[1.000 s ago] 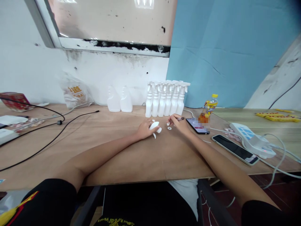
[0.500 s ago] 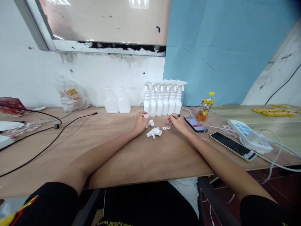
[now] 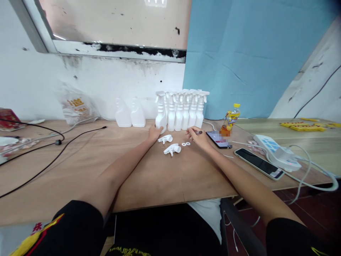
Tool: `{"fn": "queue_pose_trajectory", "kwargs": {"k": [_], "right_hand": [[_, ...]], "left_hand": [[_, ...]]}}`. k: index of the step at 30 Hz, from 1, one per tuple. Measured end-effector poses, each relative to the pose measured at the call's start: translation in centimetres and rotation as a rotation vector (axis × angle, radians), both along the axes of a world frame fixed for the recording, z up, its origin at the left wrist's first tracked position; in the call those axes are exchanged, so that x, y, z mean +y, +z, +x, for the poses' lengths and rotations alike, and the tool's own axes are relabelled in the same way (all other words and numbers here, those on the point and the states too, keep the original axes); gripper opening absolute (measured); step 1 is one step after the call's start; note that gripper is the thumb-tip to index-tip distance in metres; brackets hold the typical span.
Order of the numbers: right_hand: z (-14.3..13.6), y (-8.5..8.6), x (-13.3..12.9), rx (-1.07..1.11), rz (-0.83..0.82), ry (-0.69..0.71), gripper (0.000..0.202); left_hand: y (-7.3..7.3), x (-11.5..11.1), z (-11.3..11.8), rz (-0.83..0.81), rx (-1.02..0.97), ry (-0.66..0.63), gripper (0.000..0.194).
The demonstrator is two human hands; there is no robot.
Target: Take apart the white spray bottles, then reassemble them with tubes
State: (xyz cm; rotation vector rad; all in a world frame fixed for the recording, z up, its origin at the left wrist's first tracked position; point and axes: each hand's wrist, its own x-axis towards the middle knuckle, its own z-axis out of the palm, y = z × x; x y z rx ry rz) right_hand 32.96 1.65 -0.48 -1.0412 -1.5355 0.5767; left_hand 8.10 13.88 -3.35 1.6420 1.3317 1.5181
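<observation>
My left hand (image 3: 154, 133) is closed round the lower part of a white spray bottle (image 3: 160, 115), which stands upright at the left front of a row of similar spray bottles (image 3: 185, 113). My right hand (image 3: 196, 135) has its fingers curled on a thin dark pen-like stick (image 3: 199, 132); its exact kind is too small to tell. Between the hands, one loose white trigger sprayer head (image 3: 165, 139) lies on the table, with a second sprayer head (image 3: 173, 149) nearer me. Two small white ring washers (image 3: 185, 144) lie beside them, close to my right hand.
Two white bottles without sprayer heads (image 3: 137, 115) stand left of the row. To the right are a drink bottle (image 3: 231, 119), a phone with a lit screen (image 3: 218, 139), a dark phone (image 3: 258, 163) and a power strip (image 3: 277, 151). A black cable (image 3: 66, 146) crosses the left side.
My left hand has gone from above the sprayer heads to the spray bottle's base and grips it. That bottle now stands at the row's left front. My right hand has barely moved.
</observation>
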Motion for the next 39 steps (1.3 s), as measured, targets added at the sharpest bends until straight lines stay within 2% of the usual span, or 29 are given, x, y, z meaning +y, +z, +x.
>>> {"fn": "queue_pose_trajectory", "kwargs": {"k": [3, 5, 11, 14, 18, 22, 28, 30, 33, 39], "right_hand": [[-0.1, 0.6, -0.5, 0.040, 0.053, 0.044, 0.030], [0.0, 0.8, -0.5, 0.070, 0.051, 0.056, 0.029], [0.3, 1.2, 0.1, 0.277, 0.021, 0.129, 0.035], [0.4, 1.7, 0.0, 0.374, -0.029, 0.219, 0.039], [0.5, 2.1, -0.3, 0.467, -0.106, 0.336, 0.042], [0.4, 1.8, -0.2, 0.508, -0.150, 0.375, 0.042], [-0.2, 0.9, 0.8, 0.724, -0.220, 0.139, 0.050], [-0.3, 0.7, 1.0, 0.761, -0.215, 0.128, 0.046], [-0.3, 0.7, 0.9, 0.779, -0.197, 0.196, 0.043], [0.0, 1.6, -0.1, 0.684, -0.158, 0.429, 0.030]], "left_hand": [[0.1, -1.9, -1.4, 0.043, -0.024, 0.075, 0.044], [0.2, -3.6, -2.3, 0.091, -0.021, 0.049, 0.046], [0.6, -8.5, -3.7, 0.216, 0.034, -0.235, 0.056], [0.9, -9.8, -3.4, 0.211, -0.082, -0.408, 0.060], [1.0, -9.8, -2.7, -0.003, -0.277, -0.517, 0.059], [1.1, -9.3, -2.5, -0.198, -0.290, -0.605, 0.056], [1.3, -9.6, -2.6, -0.410, -0.253, -0.726, 0.052], [1.3, -9.5, -2.7, -0.434, -0.256, -0.741, 0.051], [1.2, -9.0, -3.0, -0.453, -0.268, -0.762, 0.049], [1.1, -8.0, -4.0, -0.482, -0.299, -0.815, 0.050]]}}
